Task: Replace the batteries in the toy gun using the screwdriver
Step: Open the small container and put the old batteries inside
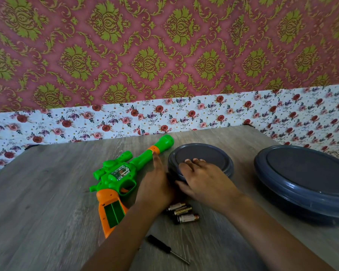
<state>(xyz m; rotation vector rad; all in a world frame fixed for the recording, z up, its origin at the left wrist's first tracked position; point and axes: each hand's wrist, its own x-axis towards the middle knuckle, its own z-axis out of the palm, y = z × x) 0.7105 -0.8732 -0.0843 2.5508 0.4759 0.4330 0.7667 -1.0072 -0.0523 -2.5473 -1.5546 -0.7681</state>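
Observation:
A green and orange toy gun (123,173) lies on the wooden table (47,192), barrel pointing to the far right and grip toward me. Three dark batteries (182,212) lie side by side between my forearms. Nearer to me lies a small black-handled screwdriver (165,248). Both hands rest on a small dark grey round container (204,155). My left hand (157,184) presses against its left side, edge-on beside the gun barrel. My right hand (202,178) lies flat across its lid and front rim, fingers spread. The image is slightly blurred.
A larger dark grey round container (305,180) with a lid stands at the right side of the table. A floral-papered wall (164,116) runs along the table's far edge, with red and gold wallpaper above it.

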